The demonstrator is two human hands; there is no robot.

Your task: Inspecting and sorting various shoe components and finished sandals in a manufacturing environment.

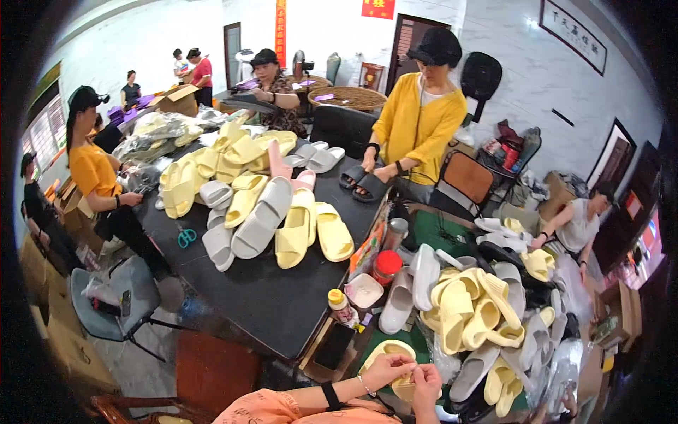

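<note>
Two hands meet at the bottom centre of the frame. Left hand [385, 369] and right hand [426, 383] both pinch a pale yellow slipper [393, 351], fingertips pressed together on its rim, a dark band on the left wrist. The slipper sits just over the near edge of the dark tabletop [268, 297]. Right of it, a heap of yellow and grey slippers [480, 311]. Near the upper centre, a person in a yellow jacket [417, 124] handles black slippers [364, 182]. A lidded jar [386, 266] stands mid-frame.
</note>
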